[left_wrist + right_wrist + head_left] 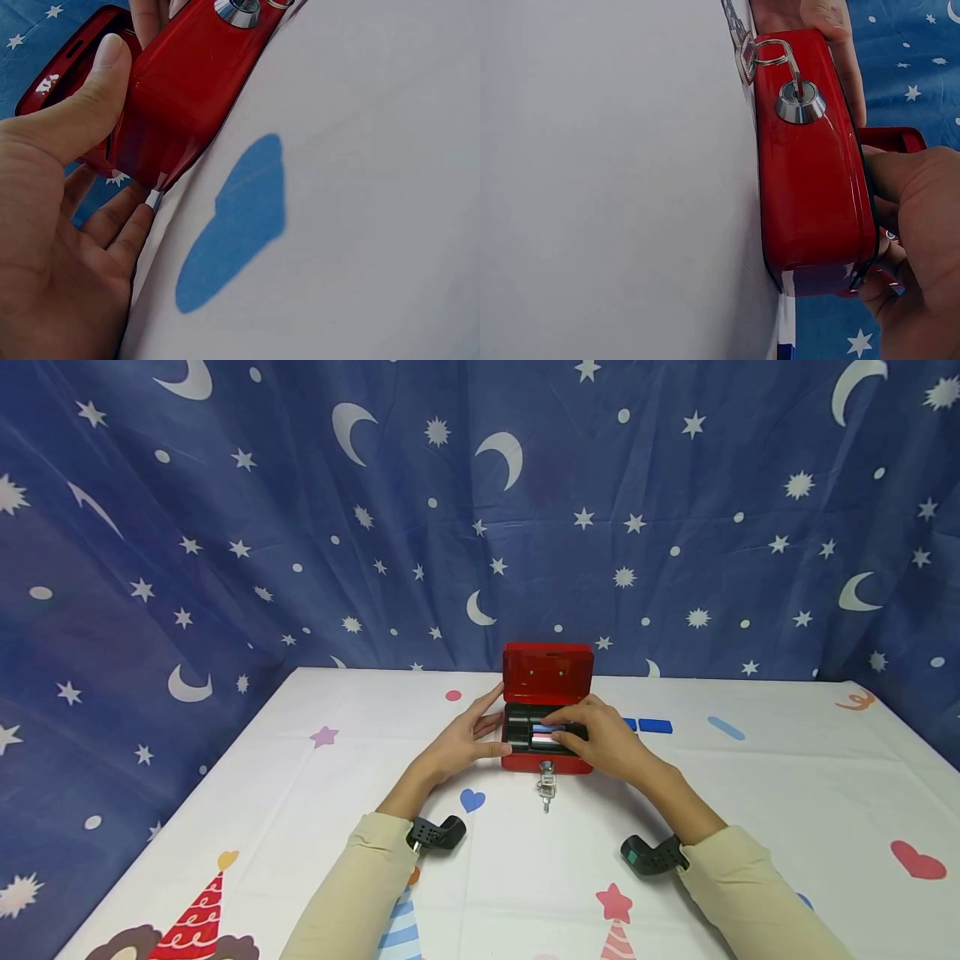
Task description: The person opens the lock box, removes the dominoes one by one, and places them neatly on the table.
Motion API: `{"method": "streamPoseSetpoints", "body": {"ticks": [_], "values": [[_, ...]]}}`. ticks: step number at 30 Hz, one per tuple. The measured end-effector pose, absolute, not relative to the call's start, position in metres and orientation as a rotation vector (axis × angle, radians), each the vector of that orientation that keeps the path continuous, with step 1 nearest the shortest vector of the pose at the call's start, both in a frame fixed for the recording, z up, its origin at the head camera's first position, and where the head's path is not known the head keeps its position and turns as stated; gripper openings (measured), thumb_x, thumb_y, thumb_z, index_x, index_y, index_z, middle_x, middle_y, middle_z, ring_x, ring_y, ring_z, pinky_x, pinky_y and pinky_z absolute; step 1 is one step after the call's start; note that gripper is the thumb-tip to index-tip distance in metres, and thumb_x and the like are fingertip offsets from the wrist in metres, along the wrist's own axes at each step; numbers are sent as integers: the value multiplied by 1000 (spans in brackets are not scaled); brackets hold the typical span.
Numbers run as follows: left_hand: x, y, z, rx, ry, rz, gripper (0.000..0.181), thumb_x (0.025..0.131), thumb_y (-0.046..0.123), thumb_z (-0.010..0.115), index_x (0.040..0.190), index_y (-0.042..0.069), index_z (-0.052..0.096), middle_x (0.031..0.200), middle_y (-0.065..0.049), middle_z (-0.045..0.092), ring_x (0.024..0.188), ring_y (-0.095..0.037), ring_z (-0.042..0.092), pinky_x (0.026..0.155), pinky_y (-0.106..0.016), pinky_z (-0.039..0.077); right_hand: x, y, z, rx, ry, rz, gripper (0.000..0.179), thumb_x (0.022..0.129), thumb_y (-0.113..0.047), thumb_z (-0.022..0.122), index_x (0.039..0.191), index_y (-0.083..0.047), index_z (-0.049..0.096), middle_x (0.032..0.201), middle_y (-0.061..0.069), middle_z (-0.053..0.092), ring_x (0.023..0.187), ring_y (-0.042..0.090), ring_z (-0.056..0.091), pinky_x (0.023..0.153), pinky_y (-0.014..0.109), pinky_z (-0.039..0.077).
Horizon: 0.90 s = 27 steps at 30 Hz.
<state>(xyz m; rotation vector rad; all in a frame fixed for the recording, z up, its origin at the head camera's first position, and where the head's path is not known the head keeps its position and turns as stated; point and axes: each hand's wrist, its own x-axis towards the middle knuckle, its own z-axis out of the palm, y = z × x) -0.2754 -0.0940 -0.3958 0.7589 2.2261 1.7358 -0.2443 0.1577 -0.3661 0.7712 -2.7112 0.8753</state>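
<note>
A small red cash box (547, 763) stands with its lid (547, 672) raised and a black tray (517, 731) inside. Keys (547, 789) hang from its front lock. My left hand (457, 739) holds the box's left end, thumb over the front rim and fingers along the side. In the left wrist view, that thumb (105, 82) presses on the rim. My right hand (611, 743) reaches into the tray, index finger and thumb pinching a flat blue piece (547, 727). A white piece with a reddish edge (543, 738) lies beside it. In the right wrist view those fingertips are partly hidden behind the box.
Flat blue rectangular pieces (655, 726) lie on the white printed tablecloth (787, 777), right of the box. A blue curtain (420, 527) with moons and stars hangs behind the table. Each wrist wears a black camera band (437, 833).
</note>
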Motion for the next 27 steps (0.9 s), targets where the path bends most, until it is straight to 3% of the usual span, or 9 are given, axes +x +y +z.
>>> {"method": "streamPoseSetpoints", "body": {"ticks": [6, 19, 27], "values": [[-274, -93, -395, 769, 2227, 1734, 97, 79, 8, 77, 153, 35, 21, 158, -8, 18, 134, -24, 39, 107, -36, 35, -244, 158, -367, 768, -2691, 854, 25, 86, -10, 71, 110, -14, 73, 94, 3, 61, 87, 19, 49, 69, 33, 47], [-275, -94, -396, 750, 2241, 1735, 96, 79, 9, 78, 151, 40, 22, 156, 3, 22, 133, -20, 40, 107, -33, 35, -245, 157, -366, 763, -2609, 836, 25, 84, -7, 73, 108, -16, 74, 92, 3, 62, 86, 19, 52, 68, 32, 48], [-275, -95, -396, 773, 2215, 1737, 95, 80, 10, 77, 152, 38, 20, 157, -2, 21, 135, -26, 38, 108, -40, 32, -243, 156, -365, 745, -2577, 852, 28, 84, -5, 73, 109, -18, 74, 93, 4, 61, 86, 20, 53, 69, 33, 50]]}}
